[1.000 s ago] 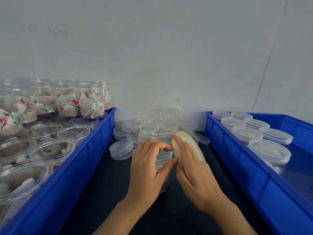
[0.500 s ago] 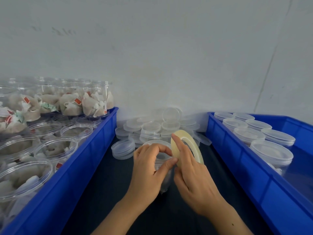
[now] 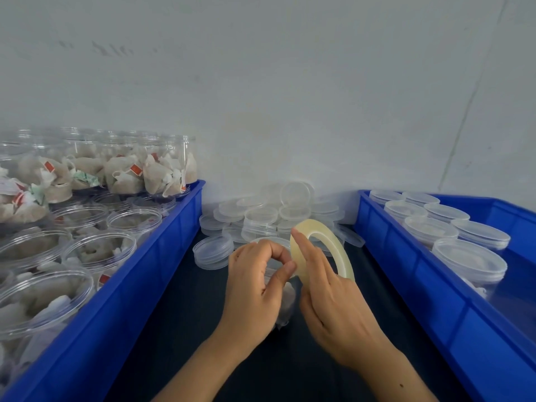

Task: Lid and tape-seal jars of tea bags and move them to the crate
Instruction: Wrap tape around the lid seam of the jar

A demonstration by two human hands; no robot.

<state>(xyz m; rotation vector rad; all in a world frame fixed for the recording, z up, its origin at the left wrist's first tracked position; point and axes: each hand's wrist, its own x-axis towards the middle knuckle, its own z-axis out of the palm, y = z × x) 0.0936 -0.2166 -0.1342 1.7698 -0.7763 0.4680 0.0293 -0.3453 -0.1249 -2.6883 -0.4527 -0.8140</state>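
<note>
Setting: a dark counter (image 3: 179,329) runs away from the viewer towards a pale wall, with a long blue plastic crate on either side.
Left hand (image 3: 255,288): thumb and forefinger are curled into a pinch beside the tape roll, likely picking at the loose end of the tape, though the strip itself is too thin and clear to make out.
Right hand (image 3: 333,297): it grips a flat ring-shaped roll of pale yellowish clear tape (image 3: 322,248), held on edge with the forefinger laid along its face, which steadies the roll so the end can be pulled free.
Jar being sealed: a clear plastic jar of tea bags with a lid on (image 3: 285,297) stands on the counter between and under the two hands, mostly hidden by them, kept close so the tape can go straight around its lid seam.
Left blue crate (image 3: 139,274): it holds open, unlidded clear jars of tea bags (image 3: 98,250), the supply waiting for lids.
Loose lids: a heap of round clear plastic lids (image 3: 261,216) lies at the far end of the counter, within reach.
Right blue crate (image 3: 412,274): it holds lidded jars (image 3: 470,256) standing upright in rows, the destination for finished ones.
</note>
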